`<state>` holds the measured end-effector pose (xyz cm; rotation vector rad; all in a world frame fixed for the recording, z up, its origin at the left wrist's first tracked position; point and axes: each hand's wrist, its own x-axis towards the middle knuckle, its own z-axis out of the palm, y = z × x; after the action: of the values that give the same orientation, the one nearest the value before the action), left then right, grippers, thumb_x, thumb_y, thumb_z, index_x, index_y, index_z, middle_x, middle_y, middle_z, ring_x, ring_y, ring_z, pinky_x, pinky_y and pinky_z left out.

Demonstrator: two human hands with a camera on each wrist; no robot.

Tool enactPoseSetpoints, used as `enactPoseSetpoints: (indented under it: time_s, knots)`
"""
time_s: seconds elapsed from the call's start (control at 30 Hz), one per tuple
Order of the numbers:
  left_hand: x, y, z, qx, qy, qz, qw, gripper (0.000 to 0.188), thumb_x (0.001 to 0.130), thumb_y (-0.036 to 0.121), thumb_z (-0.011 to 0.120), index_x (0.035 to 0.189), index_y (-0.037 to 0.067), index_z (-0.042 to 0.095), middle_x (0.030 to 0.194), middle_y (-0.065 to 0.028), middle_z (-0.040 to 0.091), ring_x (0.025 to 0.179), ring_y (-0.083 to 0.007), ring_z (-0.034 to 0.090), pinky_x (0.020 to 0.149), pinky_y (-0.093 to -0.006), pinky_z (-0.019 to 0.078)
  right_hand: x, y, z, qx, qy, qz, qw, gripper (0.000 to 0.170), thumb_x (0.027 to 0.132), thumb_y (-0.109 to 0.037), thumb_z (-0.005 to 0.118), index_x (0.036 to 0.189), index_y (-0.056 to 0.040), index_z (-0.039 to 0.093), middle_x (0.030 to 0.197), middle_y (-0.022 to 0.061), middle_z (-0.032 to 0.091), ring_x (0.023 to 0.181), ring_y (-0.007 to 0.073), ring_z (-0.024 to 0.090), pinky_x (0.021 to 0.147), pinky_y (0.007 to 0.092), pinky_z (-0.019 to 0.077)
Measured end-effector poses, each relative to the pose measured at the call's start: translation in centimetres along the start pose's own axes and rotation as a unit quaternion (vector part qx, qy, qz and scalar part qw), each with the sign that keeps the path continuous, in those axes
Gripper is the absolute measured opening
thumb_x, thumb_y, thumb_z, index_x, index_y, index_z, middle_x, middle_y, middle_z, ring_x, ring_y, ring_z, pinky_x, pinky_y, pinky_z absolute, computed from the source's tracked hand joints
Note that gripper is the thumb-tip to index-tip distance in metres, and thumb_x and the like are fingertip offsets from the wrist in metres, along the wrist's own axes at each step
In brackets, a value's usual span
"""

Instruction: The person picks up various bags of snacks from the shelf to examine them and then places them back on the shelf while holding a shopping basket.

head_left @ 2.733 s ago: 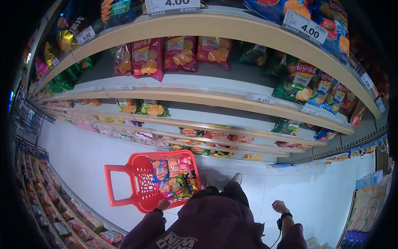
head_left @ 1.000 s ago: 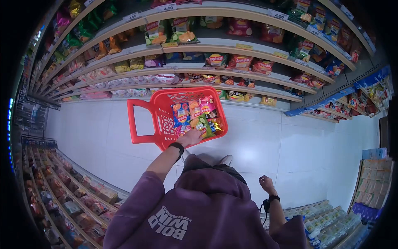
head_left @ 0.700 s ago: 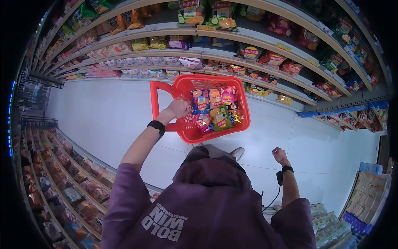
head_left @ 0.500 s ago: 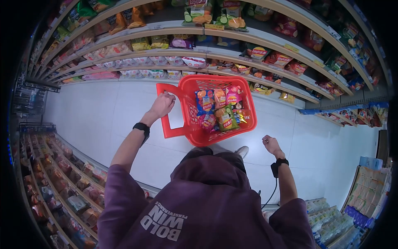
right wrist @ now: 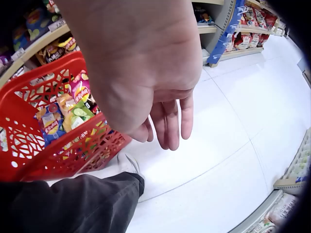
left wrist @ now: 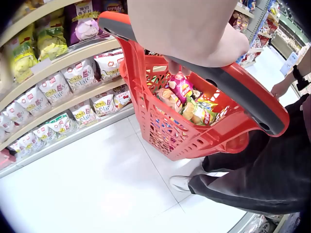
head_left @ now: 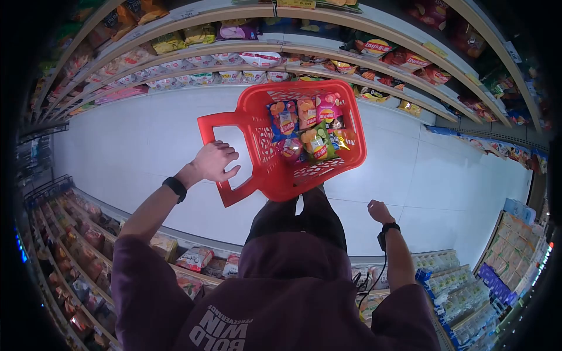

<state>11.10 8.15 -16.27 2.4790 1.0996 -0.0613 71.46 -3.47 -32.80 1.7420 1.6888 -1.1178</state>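
A red plastic shopping basket [head_left: 275,186] with perforated walls stands in front of the person's legs. Inside lie several chip bags, among them a blue one [head_left: 284,120], a pink one [head_left: 329,108] and a green one [head_left: 317,142]. My left hand [head_left: 215,161] is over the basket's loop handle [head_left: 239,195], fingers extended across it and thumb spread apart. The left wrist view has this hand [left wrist: 194,34] above the handle's dark grip [left wrist: 243,92], hiding part of it. To the basket's right hangs my right hand [head_left: 380,210], its fingers [right wrist: 170,126] loosely bent and holding nothing.
Shelves of chip bags [head_left: 374,47] run along the far side of the aisle. Nearer racks with packaged food [head_left: 193,257] stand behind the person, on the left and right. White tiled floor [head_left: 374,169] lies around the basket. A cable [head_left: 374,279] hangs from the right wrist.
My left hand was at the chip bags inside the basket, then drew back leftward to the handle. The basket sits higher in the head view than in the oldest frame. The right hand stays loose.
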Motion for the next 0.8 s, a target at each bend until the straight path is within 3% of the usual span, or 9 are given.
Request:
enactPoseSetpoints:
  time_s: [0.1,0.17,0.23,0.3,0.43,0.6,0.7,0.73,0.8]
  knots:
    - [0.3,-0.1,0.2,-0.001,0.029,0.015,0.999,0.019,0.071,0.022,0.065,0.075,0.005,0.058,0.068,-0.0077,0.057,0.066,-0.0260,0.058,0.064,-0.0365,0.0480,3.1,-1.9,-0.6,0.001,-0.023,-0.022,0.999,0.020,0.087,-0.015,0.050,0.099,-0.0066,0.064,0.091,0.0205,0.067,0.086,0.0385,0.065,0.079,0.0475,0.0522]
    - [0.4,-0.2,0.2,-0.002,0.018,0.008,1.000,0.018,0.066,0.020,0.067,0.074,0.006,0.058,0.066,-0.0061,0.055,0.065,-0.0242,0.057,0.061,-0.0353,0.0471,7.1,-4.0,-0.8,0.010,0.047,-0.146,0.988,0.015,0.090,-0.014,0.051,0.098,-0.0059,0.061,0.084,0.0196,0.066,0.081,0.0385,0.064,0.072,0.0462,0.0519]
    - [0.3,-0.3,0.4,-0.005,0.013,-0.003,1.000,0.017,0.064,0.021,0.067,0.071,0.008,0.058,0.065,-0.0040,0.054,0.064,-0.0225,0.056,0.061,-0.0337,0.0475,10.1,-9.9,-4.2,0.062,0.093,-0.190,0.975,0.015,0.091,-0.015,0.050,0.099,-0.0057,0.060,0.085,0.0206,0.065,0.082,0.0387,0.063,0.071,0.0469,0.0511]
    - [0.7,-0.2,0.2,-0.009,0.037,0.008,0.999,0.017,0.063,0.019,0.067,0.070,0.008,0.057,0.066,-0.0032,0.053,0.063,-0.0218,0.055,0.059,-0.0333,0.0457,14.4,-13.8,-6.2,0.044,0.077,-0.235,0.968,0.017,0.090,-0.015,0.048,0.104,-0.0044,0.053,0.086,0.0209,0.064,0.082,0.0387,0.063,0.067,0.0483,0.0516]
    - [1.2,-0.4,-0.4,-0.037,0.031,0.016,0.999,0.018,0.058,0.018,0.065,0.071,0.007,0.059,0.063,-0.0023,0.052,0.057,-0.0196,0.052,0.051,-0.0309,0.0412,24.9,-18.0,-6.4,-0.025,0.147,-0.360,0.921,0.017,0.087,-0.011,0.052,0.101,-0.0040,0.054,0.089,0.0174,0.062,0.085,0.0361,0.062,0.070,0.0457,0.0523]
    - [1.8,-0.7,-0.2,-0.024,0.050,0.031,0.998,0.022,0.056,0.024,0.059,0.068,0.005,0.059,0.061,-0.0022,0.053,0.053,-0.0183,0.053,0.050,-0.0297,0.0399,34.3,-21.9,-5.3,-0.171,0.138,-0.416,0.882,0.037,0.078,-0.016,0.064,0.110,-0.0030,0.051,0.111,0.0182,0.059,0.109,0.0316,0.055,0.092,0.0435,0.0455]
    - [0.5,-0.9,0.4,0.009,0.031,0.046,0.998,0.030,0.053,0.027,0.053,0.070,0.004,0.061,0.066,-0.0054,0.059,0.057,-0.0199,0.059,0.057,-0.0321,0.0456,37.3,-22.0,-1.3,-0.229,0.082,-0.390,0.888,0.062,0.072,-0.031,0.072,0.122,-0.0031,0.047,0.117,0.0167,0.057,0.115,0.0342,0.050,0.099,0.0455,0.0391]
    - [0.6,-0.9,0.5,0.006,0.032,0.045,0.998,0.030,0.053,0.027,0.053,0.069,0.004,0.061,0.066,-0.0051,0.059,0.057,-0.0196,0.059,0.057,-0.0317,0.0452,37.1,-21.9,-0.6,-0.270,0.030,-0.369,0.889,0.076,0.063,-0.040,0.078,0.121,-0.0020,0.048,0.116,0.0175,0.057,0.117,0.0309,0.049,0.097,0.0419,0.0389]
    - [0.9,-0.8,0.5,0.004,0.041,0.047,0.998,0.029,0.052,0.027,0.054,0.068,0.005,0.061,0.064,-0.0038,0.058,0.056,-0.0187,0.058,0.055,-0.0305,0.0439,36.1,-21.6,0.2,-0.286,0.023,-0.337,0.897,0.081,0.059,-0.043,0.079,0.121,-0.0008,0.048,0.115,0.0176,0.057,0.114,0.0307,0.051,0.096,0.0402,0.0391]
